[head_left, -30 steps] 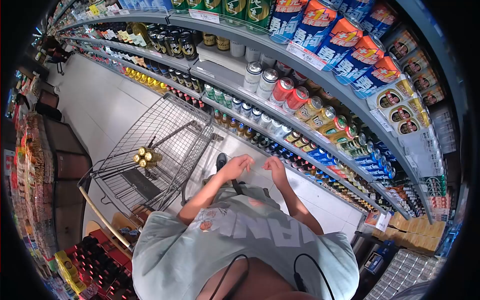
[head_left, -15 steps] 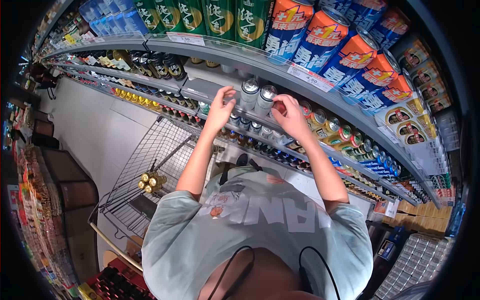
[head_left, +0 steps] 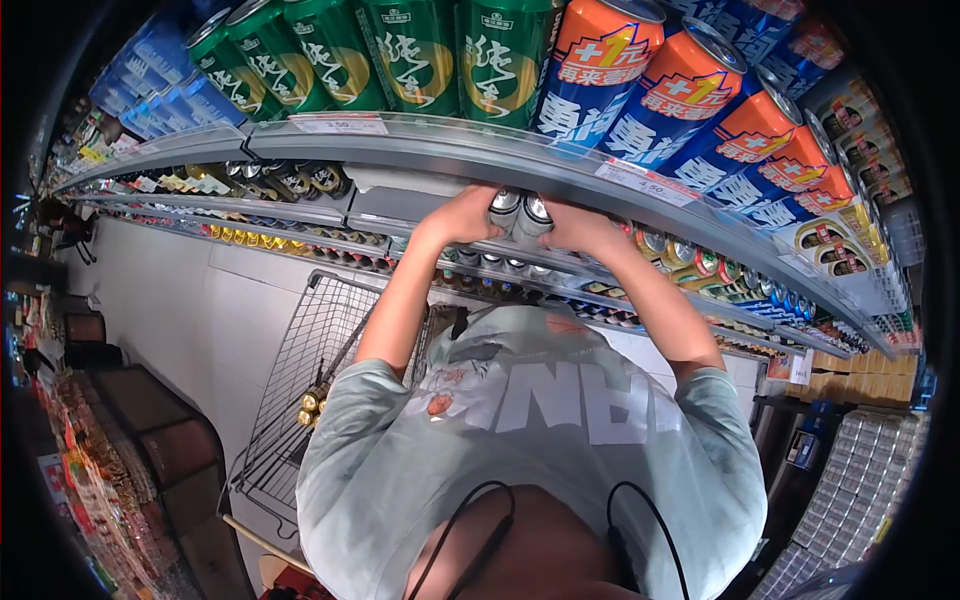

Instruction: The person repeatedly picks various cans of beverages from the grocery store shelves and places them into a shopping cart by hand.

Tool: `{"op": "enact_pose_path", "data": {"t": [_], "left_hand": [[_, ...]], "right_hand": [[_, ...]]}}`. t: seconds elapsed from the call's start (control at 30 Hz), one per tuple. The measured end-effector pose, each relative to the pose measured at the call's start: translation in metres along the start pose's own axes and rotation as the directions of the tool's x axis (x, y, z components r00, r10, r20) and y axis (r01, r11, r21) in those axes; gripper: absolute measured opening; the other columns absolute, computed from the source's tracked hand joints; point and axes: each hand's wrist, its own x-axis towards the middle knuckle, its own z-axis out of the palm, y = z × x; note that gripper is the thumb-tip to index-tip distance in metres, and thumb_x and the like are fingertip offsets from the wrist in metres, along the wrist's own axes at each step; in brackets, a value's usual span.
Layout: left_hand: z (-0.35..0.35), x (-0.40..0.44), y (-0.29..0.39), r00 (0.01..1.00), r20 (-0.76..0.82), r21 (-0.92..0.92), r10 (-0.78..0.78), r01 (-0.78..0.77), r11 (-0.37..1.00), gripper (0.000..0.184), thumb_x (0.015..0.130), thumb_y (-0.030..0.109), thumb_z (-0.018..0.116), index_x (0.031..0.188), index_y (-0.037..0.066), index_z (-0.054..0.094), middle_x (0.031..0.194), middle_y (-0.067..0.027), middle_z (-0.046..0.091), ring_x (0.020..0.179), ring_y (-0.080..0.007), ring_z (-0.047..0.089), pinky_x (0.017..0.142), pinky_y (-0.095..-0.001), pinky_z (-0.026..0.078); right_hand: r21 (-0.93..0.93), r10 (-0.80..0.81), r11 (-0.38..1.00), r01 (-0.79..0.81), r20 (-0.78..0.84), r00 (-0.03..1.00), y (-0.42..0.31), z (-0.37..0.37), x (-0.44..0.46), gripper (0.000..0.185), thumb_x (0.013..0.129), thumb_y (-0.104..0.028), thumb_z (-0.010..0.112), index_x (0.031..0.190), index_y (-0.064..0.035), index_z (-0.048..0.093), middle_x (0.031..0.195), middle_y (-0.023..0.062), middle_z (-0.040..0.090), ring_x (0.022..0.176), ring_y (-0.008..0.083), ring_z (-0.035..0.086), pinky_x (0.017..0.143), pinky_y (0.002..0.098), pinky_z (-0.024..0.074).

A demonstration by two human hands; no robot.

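Two silver-white cans stand side by side on the middle shelf, the left can (head_left: 505,209) and the right can (head_left: 532,218). My left hand (head_left: 467,217) is around the left can from its outer side, its fingertips partly hidden behind it. Around the outer side of the right can is my right hand (head_left: 580,228), whose fingers are mostly hidden under the upper shelf's edge. Below them, a lower row of cans (head_left: 490,262) shows between my forearms.
Above my hands juts the upper shelf edge (head_left: 440,135), carrying green cans (head_left: 408,55) and orange-blue cans (head_left: 600,65). A wire shopping cart (head_left: 285,400) holding several gold cans (head_left: 310,405) is at my left. Stacked goods (head_left: 850,490) stand at lower right.
Both hands have moved forward to the shelf and closed in on the two silver-white cans from either side. The view has shifted closer to the shelves, and the cart appears lower.
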Motion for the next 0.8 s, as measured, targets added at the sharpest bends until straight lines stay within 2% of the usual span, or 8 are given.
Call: {"op": "enact_pose_path", "data": {"t": [0.07,0.17,0.23,0.3,0.37,0.63,0.77,0.8], "left_hand": [[-0.006,-0.002,0.009,1.000,0.019,0.012,-0.020,0.020,1.000,0.084,0.070,0.011,0.083,0.144,0.002,0.044,0.144,-0.0245,0.051,0.138,-0.0411,0.043,0.114,-0.0424,0.036],[-0.005,0.000,0.005,0.999,-0.015,0.005,0.030,-0.030,1.000,0.084,0.069,0.007,0.083,0.144,0.003,0.045,0.143,-0.0242,0.052,0.136,-0.0421,0.044,0.113,-0.0431,0.037],[0.000,0.001,0.001,0.996,-0.058,-0.002,0.062,-0.063,0.998,0.084,0.068,0.005,0.083,0.143,0.003,0.046,0.141,-0.0239,0.054,0.134,-0.0424,0.046,0.111,-0.0434,0.038],[0.004,0.002,-0.001,0.992,-0.105,0.003,0.076,-0.076,0.997,0.083,0.067,0.003,0.083,0.142,0.002,0.047,0.138,-0.0235,0.056,0.132,-0.0424,0.049,0.109,-0.0433,0.040],[0.006,-0.001,0.002,0.987,-0.144,-0.059,0.065,-0.074,0.995,0.081,0.064,0.000,0.083,0.139,0.002,0.050,0.134,-0.0223,0.060,0.128,-0.0411,0.053,0.106,-0.0423,0.043],[0.021,-0.014,0.005,0.924,-0.376,-0.066,0.074,-0.107,0.992,0.079,0.057,-0.007,0.080,0.132,0.003,0.059,0.122,-0.0180,0.067,0.116,-0.0351,0.062,0.101,-0.0384,0.047],[0.019,-0.041,0.036,0.816,-0.573,-0.087,-0.079,0.035,0.996,0.079,0.058,-0.003,0.084,0.133,0.005,0.059,0.123,-0.0172,0.064,0.117,-0.0352,0.060,0.099,-0.0391,0.048],[0.014,-0.048,0.048,0.812,-0.570,-0.110,-0.125,0.075,0.991,0.081,0.058,-0.002,0.085,0.134,0.006,0.058,0.125,-0.0178,0.063,0.119,-0.0335,0.060,0.101,-0.0387,0.048]], "right_hand": [[0.022,0.012,1.000,-0.014,0.088,0.996,0.004,-0.002,0.005,0.097,0.076,-0.032,0.081,0.153,-0.0040,0.029,0.152,0.0280,0.038,0.144,0.0425,0.033,0.118,0.0466,0.0288],[-0.085,-0.101,0.992,0.089,-0.157,0.982,0.019,0.025,0.010,0.093,0.079,-0.025,0.080,0.154,-0.0064,0.028,0.133,0.0286,0.055,0.120,0.0388,0.059,0.100,0.0465,0.0479],[0.172,0.055,0.983,-0.064,0.054,0.997,0.004,0.004,0.011,0.090,0.080,-0.017,0.078,0.154,-0.0084,0.028,0.114,0.0248,0.063,0.091,0.0316,0.065,0.078,0.0427,0.0537],[0.298,0.133,0.937,-0.184,0.185,0.974,-0.005,-0.007,0.013,0.089,0.080,-0.010,0.077,0.154,-0.0102,0.027,0.097,0.0203,0.066,0.067,0.0245,0.064,0.060,0.0389,0.0540],[0.334,0.177,0.912,-0.239,0.207,0.962,-0.009,-0.010,0.013,0.089,0.081,-0.004,0.076,0.154,-0.0118,0.027,0.083,0.0150,0.066,0.048,0.0175,0.056,0.046,0.0351,0.0490],[0.374,0.175,0.908,-0.191,0.076,0.982,-0.030,-0.029,-0.005,0.073,0.081,-0.005,0.075,0.144,-0.0127,0.041,0.086,0.0145,0.067,0.054,0.0191,0.064,0.049,0.0338,0.0526],[0.414,0.141,0.900,-0.137,0.021,0.990,-0.041,-0.041,-0.020,0.070,0.081,-0.005,0.076,0.142,-0.0137,0.043,0.089,0.0144,0.067,0.054,0.0187,0.066,0.049,0.0326,0.0534],[0.393,0.171,0.904,-0.170,0.034,0.985,-0.048,-0.047,-0.025,0.069,0.078,-0.007,0.078,0.140,-0.0146,0.047,0.093,0.0144,0.069,0.064,0.0250,0.070,0.059,0.0365,0.0565]]}}
